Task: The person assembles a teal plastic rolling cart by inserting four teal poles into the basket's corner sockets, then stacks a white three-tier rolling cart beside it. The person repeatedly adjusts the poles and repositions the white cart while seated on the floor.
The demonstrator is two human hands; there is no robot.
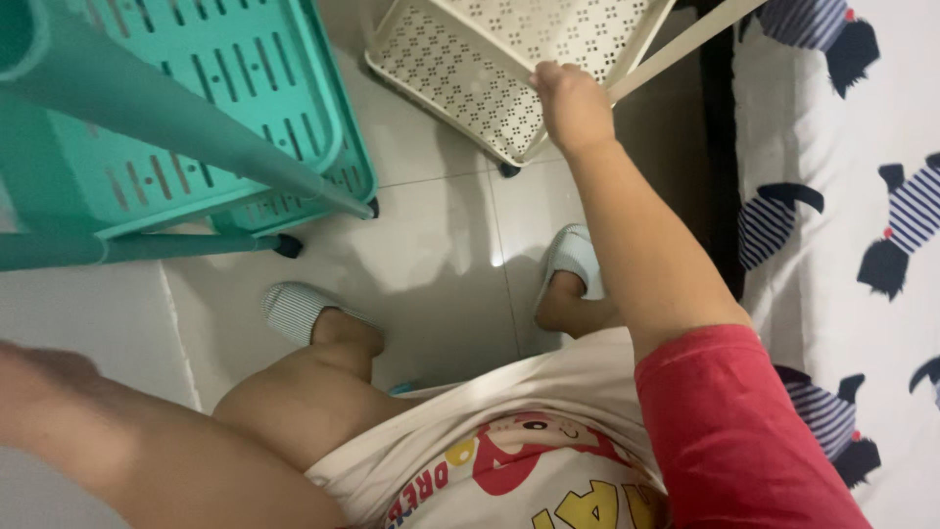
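While the right hand [571,103] grips the cream rack [490,59] at its near rim, beyond the slippers [294,310], steady lifting seems wise; the blurred left hand [39,377] is unreadable beside the teal rack [196,108].

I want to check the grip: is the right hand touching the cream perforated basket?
Touching. The head view shows the right hand closed over the rim of the cream basket at its lower edge, with no gap visible between them.

Red sleeve [729,431], cream printed shirt [529,460], 2 striped slippers [294,309].
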